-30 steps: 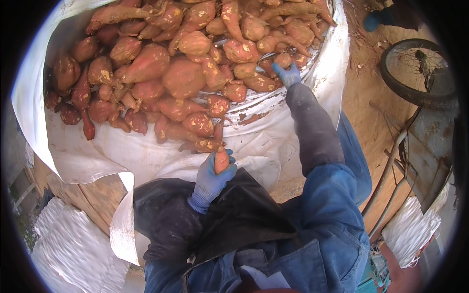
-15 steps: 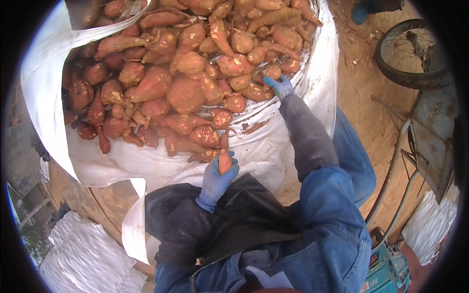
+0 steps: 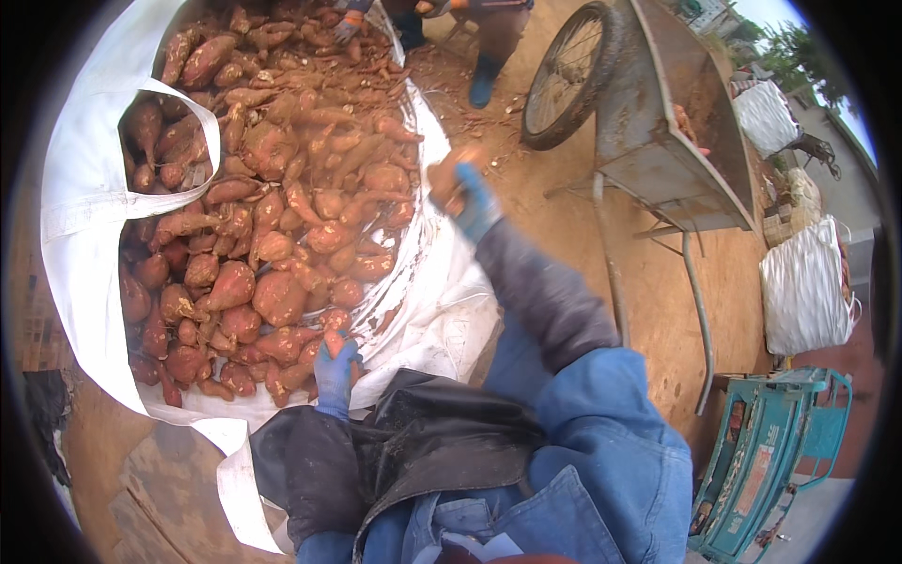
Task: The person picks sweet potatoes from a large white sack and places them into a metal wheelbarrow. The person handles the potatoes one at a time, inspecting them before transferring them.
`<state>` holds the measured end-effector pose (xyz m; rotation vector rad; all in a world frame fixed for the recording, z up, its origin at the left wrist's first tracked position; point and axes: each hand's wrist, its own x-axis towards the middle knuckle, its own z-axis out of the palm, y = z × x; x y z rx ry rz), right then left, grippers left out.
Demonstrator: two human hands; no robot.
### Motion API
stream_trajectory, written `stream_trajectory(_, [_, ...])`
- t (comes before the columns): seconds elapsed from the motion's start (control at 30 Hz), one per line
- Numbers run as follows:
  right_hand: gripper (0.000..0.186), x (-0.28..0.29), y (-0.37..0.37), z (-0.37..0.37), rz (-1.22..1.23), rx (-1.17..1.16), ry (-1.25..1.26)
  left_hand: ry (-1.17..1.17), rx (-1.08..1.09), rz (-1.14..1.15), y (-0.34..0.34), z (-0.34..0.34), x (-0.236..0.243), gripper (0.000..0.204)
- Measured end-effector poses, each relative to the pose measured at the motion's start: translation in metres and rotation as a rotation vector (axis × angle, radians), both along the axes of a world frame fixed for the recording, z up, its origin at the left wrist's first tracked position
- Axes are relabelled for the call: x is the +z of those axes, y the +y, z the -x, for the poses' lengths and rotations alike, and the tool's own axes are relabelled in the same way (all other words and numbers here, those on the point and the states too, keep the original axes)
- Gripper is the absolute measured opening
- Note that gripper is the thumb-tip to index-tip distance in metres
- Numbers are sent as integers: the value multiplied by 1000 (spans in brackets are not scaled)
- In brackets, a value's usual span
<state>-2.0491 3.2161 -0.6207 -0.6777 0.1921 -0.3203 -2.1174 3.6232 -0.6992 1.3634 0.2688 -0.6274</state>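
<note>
A large heap of reddish sweet potatoes (image 3: 282,296), several with scuffed yellow patches, lies on a spread white woven bag (image 3: 432,334). My left hand (image 3: 334,381), in a blue glove, is closed round a sweet potato (image 3: 334,343) at the near edge of the heap. Out past the bag's right edge, my right hand (image 3: 477,205) grips a sweet potato (image 3: 445,180) above the brown ground; motion smears it, so whether there is more than one piece I cannot tell.
A rusty metal cart (image 3: 648,122) with a spoked wheel (image 3: 568,75) stands at the far right. Another person's gloved hand (image 3: 349,25) and boot (image 3: 484,80) show at the far side. White sacks (image 3: 803,287) and a teal vehicle (image 3: 761,461) are on the right.
My view has swung right. My right hand has left the heap's edge and moved out past the bag with a sweet potato in it. The left hand still holds its sweet potato.
</note>
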Motion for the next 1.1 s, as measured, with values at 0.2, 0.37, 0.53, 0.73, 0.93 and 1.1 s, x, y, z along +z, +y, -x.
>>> stream_trajectory(0.2, [59,215,-183,65,303,-649,44,-135,-114,129,-9,0,-2,29])
stream_trajectory(0.37, [44,117,-15,104,505,-16,349,161,-111,329,-19,0,32,30])
stream_trajectory(0.53, [58,-12,208,162,513,777,405,-156,-421,-92,-11,10,134,48])
stream_trajectory(0.73, [40,-15,177,141,234,436,520,-191,-592,-426,-3,12,211,59])
stream_trajectory(0.93, [56,178,-115,99,274,-451,49,-324,-656,-317,-1,10,152,66])
stream_trajectory(1.1, [51,153,-187,78,424,-531,258,-290,-491,-175,-15,17,95,62])
